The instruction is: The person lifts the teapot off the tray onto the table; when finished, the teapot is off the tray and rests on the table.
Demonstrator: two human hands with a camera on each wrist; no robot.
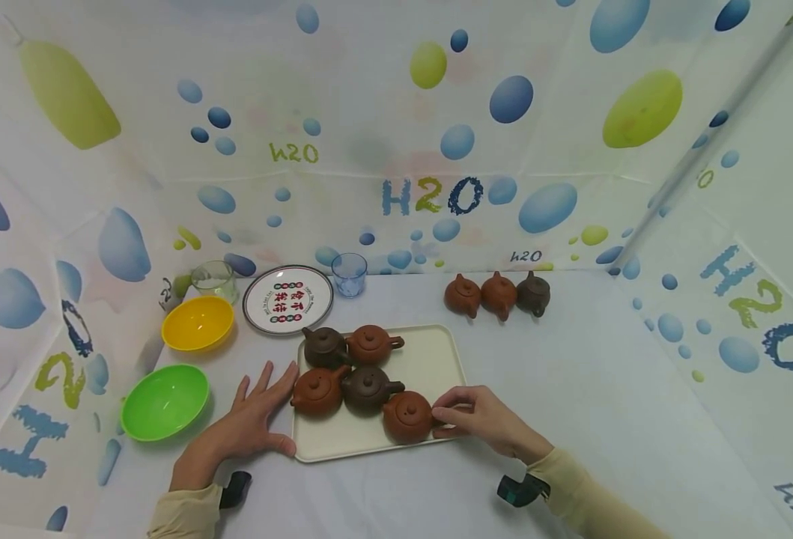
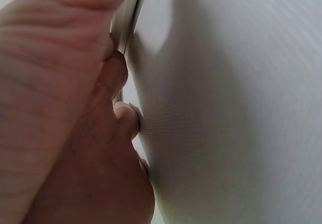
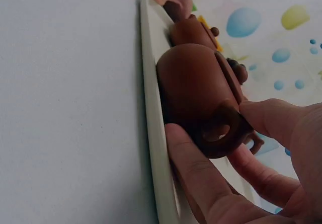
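- Head view, far L: green bowl (image 1: 165,404) on white-covered bench (image 1: 571,389); yellow bowl (image 1: 198,323) just behind it.
- Next R, rear: clear glass (image 1: 214,281), partly hidden by yellow bowl.
- L hand (image 1: 251,427): fingers spread, nothing gripped; thumb & index tips at L rim of tray (image 1: 430,359). L wrist view: palm side close up, bench cloth beside; exact contact can't be confirmed.
- Rear, L of ctr: round white plate (image 1: 288,299), dark rim, red characters; blue-tinted glass (image 1: 350,275) just R of it.
- Tray, cream, rectangular, R rear portion bare. L side, 4 pots clustered: rear dark pot (image 1: 325,347), rear reddish pot (image 1: 369,344), L reddish pot (image 1: 317,393), ctr dark pot (image 1: 369,391). All upright, lids on.
- Front reddish pot (image 1: 409,417): at tray's front R, nr front rim, just R of ctr dark pot; upright, lid on, handle toward R. Base contact w/ tray not clear.
- R hand (image 1: 480,419): gripping front reddish pot by handle. R wrist view: thumb on top of handle loop, fingers around its lower side.
- Rear R, off tray, on bench: row of 3 small pots, i.e. 2 reddish pots (image 1: 463,297), then 1 dark pot (image 1: 534,293) at R end.
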